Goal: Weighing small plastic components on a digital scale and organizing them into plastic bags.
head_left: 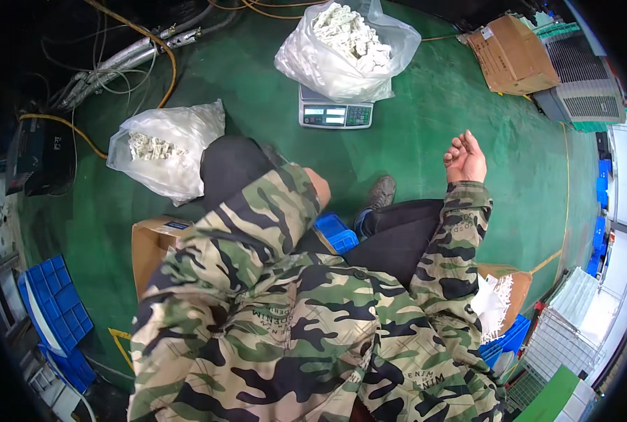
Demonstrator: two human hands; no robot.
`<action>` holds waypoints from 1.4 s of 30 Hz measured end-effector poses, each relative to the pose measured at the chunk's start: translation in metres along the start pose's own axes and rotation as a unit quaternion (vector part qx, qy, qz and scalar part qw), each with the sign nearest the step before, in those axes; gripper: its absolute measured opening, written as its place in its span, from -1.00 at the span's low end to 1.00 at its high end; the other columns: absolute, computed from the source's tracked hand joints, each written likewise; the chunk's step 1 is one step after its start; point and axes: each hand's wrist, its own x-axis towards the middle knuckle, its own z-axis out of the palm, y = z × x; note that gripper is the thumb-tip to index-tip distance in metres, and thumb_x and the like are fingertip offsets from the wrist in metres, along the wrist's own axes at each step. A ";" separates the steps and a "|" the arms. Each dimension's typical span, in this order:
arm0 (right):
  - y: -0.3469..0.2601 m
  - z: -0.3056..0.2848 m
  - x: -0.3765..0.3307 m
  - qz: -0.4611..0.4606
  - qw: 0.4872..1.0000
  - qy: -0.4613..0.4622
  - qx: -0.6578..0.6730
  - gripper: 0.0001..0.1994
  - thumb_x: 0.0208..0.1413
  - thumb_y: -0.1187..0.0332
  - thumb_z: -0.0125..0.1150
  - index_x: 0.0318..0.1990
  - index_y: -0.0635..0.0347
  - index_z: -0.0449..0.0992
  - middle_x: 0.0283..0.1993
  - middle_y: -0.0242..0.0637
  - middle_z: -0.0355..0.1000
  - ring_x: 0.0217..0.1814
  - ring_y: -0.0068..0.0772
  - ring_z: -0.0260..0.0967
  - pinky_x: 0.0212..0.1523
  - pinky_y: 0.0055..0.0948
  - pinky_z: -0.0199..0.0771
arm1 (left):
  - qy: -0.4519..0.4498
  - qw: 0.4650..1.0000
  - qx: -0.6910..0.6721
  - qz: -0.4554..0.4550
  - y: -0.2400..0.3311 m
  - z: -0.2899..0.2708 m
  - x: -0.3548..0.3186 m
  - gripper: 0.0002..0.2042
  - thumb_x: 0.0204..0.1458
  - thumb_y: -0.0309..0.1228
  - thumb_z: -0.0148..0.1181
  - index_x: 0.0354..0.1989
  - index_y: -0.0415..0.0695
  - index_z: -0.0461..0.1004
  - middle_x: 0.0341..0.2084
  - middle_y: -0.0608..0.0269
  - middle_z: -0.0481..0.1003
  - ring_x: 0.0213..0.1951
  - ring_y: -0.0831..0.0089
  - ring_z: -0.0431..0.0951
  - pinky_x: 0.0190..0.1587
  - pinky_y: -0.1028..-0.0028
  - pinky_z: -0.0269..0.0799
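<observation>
My right hand (pixel 466 159) is raised over the floor on the right, palm showing and fingers loosely curled. Nothing is visible in it. My left hand (pixel 318 187) shows only as a bit of skin past the camouflage sleeve, near my left knee; its fingers are hidden. Beyond my feet a clear plastic bag (pixel 306 53) full of small white pieces rests on a digital scale (pixel 336 114) with a lit display. A second plastic bag (pixel 201 126), holding similar pale pieces, lies on the floor beside my left knee. Neither hand visibly touches the bags.
Between my legs sits a small blue bin (pixel 336 233). Cardboard boxes stand by my left side (pixel 149 246) and at my right elbow, that box (pixel 519 283) containing white pieces. A large carton (pixel 512 55) is at the far right. Hoses and metal-wrapped pipes (pixel 116 70) lie far left.
</observation>
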 end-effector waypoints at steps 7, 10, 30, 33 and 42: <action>0.012 0.037 0.002 -0.015 0.998 -0.017 -0.055 -0.79 0.23 0.20 0.23 -0.29 0.13 0.43 -0.44 -0.39 0.39 -0.53 -0.54 0.26 -0.50 -0.48 0.29 | 0.159 0.978 -0.104 0.086 0.015 0.015 -0.003 -0.78 -0.03 -0.23 0.27 -0.34 -0.11 0.57 -0.52 0.13 0.54 -0.34 0.07 0.62 -0.27 0.12 0.54; 0.015 0.059 -0.006 -0.040 0.992 -0.020 -0.115 -0.75 0.23 0.21 0.22 -0.21 0.25 0.46 -0.41 -0.33 0.44 -0.50 -0.52 0.35 -0.49 -0.47 0.38 | 0.148 0.985 -0.084 0.037 0.016 0.011 -0.004 -0.83 0.05 -0.34 0.10 -0.40 -0.10 0.60 -0.49 0.04 0.57 -0.37 0.08 0.62 -0.30 0.13 0.54; 0.087 0.282 0.152 -0.399 0.493 -0.206 -0.746 -0.43 0.08 0.23 0.18 0.28 0.11 0.29 0.26 0.12 0.27 0.15 0.25 0.38 0.05 -0.01 0.49 | 0.311 0.924 -0.211 0.069 -0.006 -0.030 0.006 -0.83 0.07 -0.35 0.09 -0.36 -0.17 0.53 -0.52 0.07 0.51 -0.47 0.09 0.60 -0.46 0.12 0.49; 0.083 0.285 0.166 -0.333 0.552 -0.211 -0.735 -0.38 0.00 0.27 0.25 0.28 0.09 0.29 0.28 0.11 0.23 0.16 0.24 0.37 0.04 -0.07 0.52 | 0.313 0.923 -0.217 0.062 -0.011 -0.026 0.004 -0.84 0.07 -0.37 0.08 -0.36 -0.17 0.54 -0.53 0.09 0.51 -0.48 0.12 0.59 -0.47 0.14 0.49; 0.075 0.284 0.156 -0.456 0.376 -0.260 -0.764 -0.33 -0.07 0.44 0.24 0.30 -0.01 0.30 0.25 0.04 0.23 0.27 0.13 0.26 0.10 -0.15 0.50 | 0.331 0.922 -0.193 0.059 -0.007 -0.027 0.002 -0.88 -0.01 -0.37 0.13 -0.37 -0.13 0.53 -0.52 0.13 0.51 -0.47 0.20 0.60 -0.47 0.22 0.50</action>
